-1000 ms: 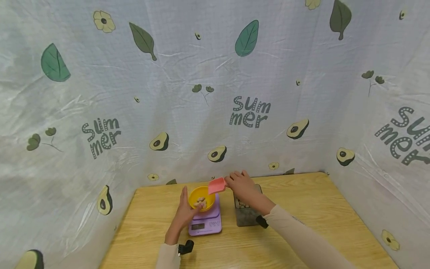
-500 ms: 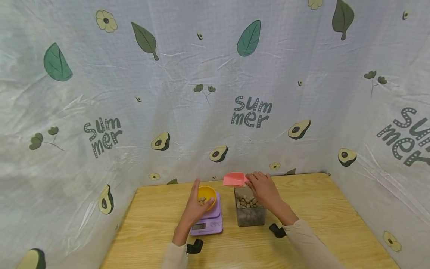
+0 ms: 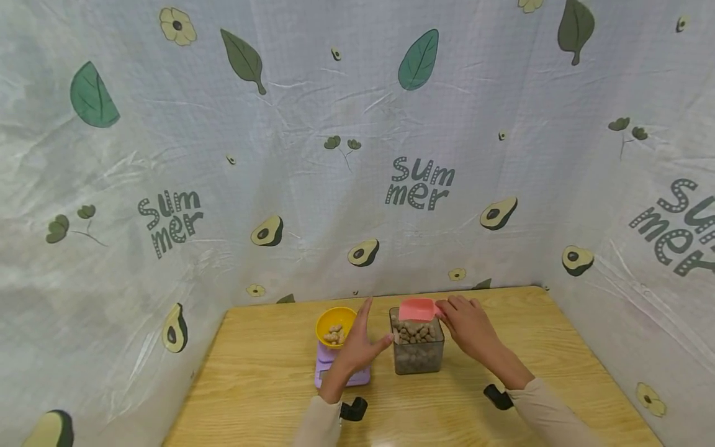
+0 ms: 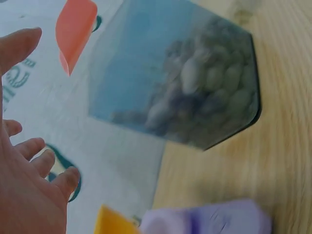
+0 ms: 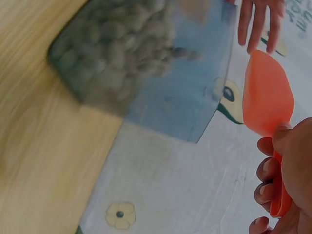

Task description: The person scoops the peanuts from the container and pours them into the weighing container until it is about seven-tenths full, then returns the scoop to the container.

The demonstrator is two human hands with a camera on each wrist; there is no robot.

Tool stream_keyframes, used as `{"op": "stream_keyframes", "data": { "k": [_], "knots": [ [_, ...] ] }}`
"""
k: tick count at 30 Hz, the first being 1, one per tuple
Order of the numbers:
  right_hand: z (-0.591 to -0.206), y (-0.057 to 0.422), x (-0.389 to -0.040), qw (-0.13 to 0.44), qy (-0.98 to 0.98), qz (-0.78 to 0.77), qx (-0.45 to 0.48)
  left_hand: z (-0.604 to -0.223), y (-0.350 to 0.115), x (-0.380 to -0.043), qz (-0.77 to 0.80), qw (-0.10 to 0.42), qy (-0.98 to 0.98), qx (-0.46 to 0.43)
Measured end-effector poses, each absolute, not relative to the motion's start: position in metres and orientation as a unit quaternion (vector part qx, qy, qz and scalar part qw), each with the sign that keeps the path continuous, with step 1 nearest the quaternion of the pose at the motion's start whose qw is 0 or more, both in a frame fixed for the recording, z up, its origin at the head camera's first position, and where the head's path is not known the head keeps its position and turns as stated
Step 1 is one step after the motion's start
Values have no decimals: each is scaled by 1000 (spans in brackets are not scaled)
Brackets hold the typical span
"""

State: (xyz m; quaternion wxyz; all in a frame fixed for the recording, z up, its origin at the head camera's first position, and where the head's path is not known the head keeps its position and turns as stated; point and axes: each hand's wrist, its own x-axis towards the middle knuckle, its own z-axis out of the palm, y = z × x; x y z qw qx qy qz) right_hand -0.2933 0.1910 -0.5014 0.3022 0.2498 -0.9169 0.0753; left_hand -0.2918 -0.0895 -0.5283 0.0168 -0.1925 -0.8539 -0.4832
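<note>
My right hand [image 3: 469, 326] grips the handle of a pink scoop [image 3: 418, 309], its fingers curled round it in the right wrist view. The scoop is over the back of a clear grey container [image 3: 418, 360] that holds peanuts in their shells [image 3: 414, 332]. My left hand [image 3: 360, 344] holds nothing; its fingers are extended and the thumb points toward the container's left side. To its left a yellow bowl [image 3: 323, 323] with several peanuts [image 3: 335, 335] sits on a purple kitchen scale [image 3: 324, 357]. The left hand and forearm hide part of the scale and its display.
The wooden table [image 3: 262, 372] ends at the back against a white curtain [image 3: 313, 267] printed with avocados and leaves. The same curtain stands along the left and right sides. Each wrist carries a black camera mount [image 3: 353, 410].
My right hand has carried the scoop rightward from over the bowl to over the container. The left hand has moved right, away from the bowl toward the container, uncovering the bowl.
</note>
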Motion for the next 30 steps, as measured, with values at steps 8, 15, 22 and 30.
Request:
{"op": "stream_keyframes", "data": {
  "k": [8,15,22,30],
  "knots": [
    [-502,205,-300,318,-897,-19,307,-544,-64,-304,-448,-35,-867,-213],
    [-496,206,-307,308,-877,-109,352,-561,-52,-310,-491,-78,-843,-206],
    [-481,198,-312,314,-847,-191,385,-562,-53,-310,-489,-77,-844,-207],
    [-470,180,-312,271,-836,-291,378,-558,-51,-308,-476,-78,-849,-216]
  ]
}}
